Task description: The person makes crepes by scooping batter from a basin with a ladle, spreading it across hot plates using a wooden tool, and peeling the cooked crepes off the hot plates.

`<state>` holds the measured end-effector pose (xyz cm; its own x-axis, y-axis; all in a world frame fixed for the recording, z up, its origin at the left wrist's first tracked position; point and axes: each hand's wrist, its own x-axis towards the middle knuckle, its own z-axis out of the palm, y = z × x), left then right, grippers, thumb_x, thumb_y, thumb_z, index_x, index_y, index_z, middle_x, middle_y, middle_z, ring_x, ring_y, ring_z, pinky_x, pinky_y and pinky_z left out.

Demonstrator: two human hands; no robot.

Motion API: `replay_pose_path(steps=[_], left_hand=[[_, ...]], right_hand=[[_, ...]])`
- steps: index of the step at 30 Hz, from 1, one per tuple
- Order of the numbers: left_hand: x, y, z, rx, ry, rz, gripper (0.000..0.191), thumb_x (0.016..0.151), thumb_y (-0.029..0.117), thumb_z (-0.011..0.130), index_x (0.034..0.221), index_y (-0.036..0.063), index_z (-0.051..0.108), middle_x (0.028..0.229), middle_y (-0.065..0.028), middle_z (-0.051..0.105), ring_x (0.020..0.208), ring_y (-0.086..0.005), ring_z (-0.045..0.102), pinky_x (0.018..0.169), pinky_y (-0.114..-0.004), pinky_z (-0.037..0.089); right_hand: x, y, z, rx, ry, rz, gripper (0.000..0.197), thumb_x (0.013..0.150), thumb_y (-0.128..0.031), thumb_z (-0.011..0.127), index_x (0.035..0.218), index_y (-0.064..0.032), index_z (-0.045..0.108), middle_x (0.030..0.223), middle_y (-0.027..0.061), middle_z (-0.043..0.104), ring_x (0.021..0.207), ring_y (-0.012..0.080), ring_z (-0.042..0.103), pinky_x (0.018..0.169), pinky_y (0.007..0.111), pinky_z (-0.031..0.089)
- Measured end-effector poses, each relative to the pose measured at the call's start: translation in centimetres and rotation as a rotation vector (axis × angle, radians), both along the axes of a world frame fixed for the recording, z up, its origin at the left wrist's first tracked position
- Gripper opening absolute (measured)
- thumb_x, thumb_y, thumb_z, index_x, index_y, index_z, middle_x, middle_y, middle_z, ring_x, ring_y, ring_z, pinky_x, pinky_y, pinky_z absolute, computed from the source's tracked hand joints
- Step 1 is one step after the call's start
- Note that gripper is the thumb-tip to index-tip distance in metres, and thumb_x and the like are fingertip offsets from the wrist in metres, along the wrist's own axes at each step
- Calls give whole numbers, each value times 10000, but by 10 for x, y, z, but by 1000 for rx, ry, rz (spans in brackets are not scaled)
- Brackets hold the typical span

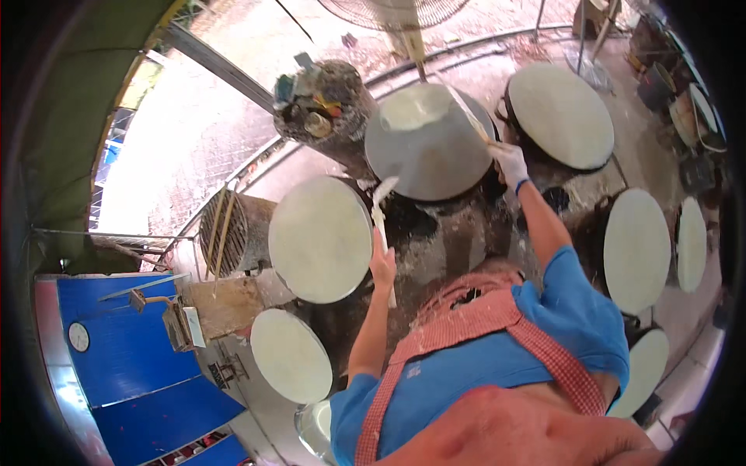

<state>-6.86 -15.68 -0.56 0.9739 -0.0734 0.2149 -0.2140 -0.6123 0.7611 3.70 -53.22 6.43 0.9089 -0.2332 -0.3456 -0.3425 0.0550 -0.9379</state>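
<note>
A large round griddle (431, 157) lies in front of me, with pale batter (417, 108) over its far part and bare grey metal nearer. My right hand (508, 162), in a white glove, is shut on a long flat spreader (466, 110) that reaches across the griddle's right side. My left hand (383, 265) grips the handle of a batter-coated scraper or ladle (385, 189), upright beside the griddle's lower left edge. Close to that hand is a round pan covered in pale batter (320, 239). Another batter-covered round pan (560, 116) stands right of the griddle.
More round pale-covered pans stand at the right (637, 250) and lower left (291, 355). A cluttered round stand (326, 99) is at the griddle's left, a fan (396, 11) beyond it. Two sticks (224, 233) lean on a slatted drum. Buckets (657, 86) stand far right.
</note>
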Motion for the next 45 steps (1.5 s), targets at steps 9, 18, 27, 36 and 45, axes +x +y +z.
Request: replay_pose_path(steps=[9, 18, 27, 36, 45], left_hand=[[-16, -17, 18, 52, 19, 100, 623, 759, 5, 512, 1342, 45, 295, 1322, -173, 396, 1050, -277, 538, 858, -297, 412], [-53, -61, 65, -450, 554, 481, 646, 792, 14, 510, 1373, 128, 251, 545, -23, 426, 335, -90, 383, 293, -241, 299], [-115, -78, 49, -734, 743, 654, 664, 790, -5, 522, 1373, 101, 223, 544, -9, 398, 364, -97, 371, 311, -250, 288], [-158, -79, 33, -801, 793, 709, 697, 790, -13, 540, 1375, 87, 174, 568, 9, 398, 449, -84, 386, 392, -230, 312], [-174, -87, 43, -919, 780, 802, 702, 798, -34, 511, 1378, 156, 164, 561, 19, 342, 427, -72, 330, 369, -216, 251]], right_hand=[[17, -27, 3, 122, 172, 192, 285, 774, -171, 615, 1053, -116, 634, 498, -39, 421, 361, 55, 326, 311, 223, 212], [47, -55, -6, 273, 336, 444, 278, 757, -206, 648, 1014, -99, 650, 464, 23, 443, 311, 97, 344, 277, 248, 225], [76, -53, -23, 275, 334, 664, 286, 743, -191, 667, 1007, -81, 652, 504, 11, 488, 321, 95, 386, 276, 259, 256], [123, -47, 5, 88, 354, 730, 259, 709, -200, 687, 946, -98, 670, 485, -30, 437, 337, 69, 329, 288, 239, 238], [146, -68, -17, 114, 138, 725, 306, 722, -189, 649, 987, -35, 643, 577, -25, 522, 413, 58, 389, 345, 242, 291]])
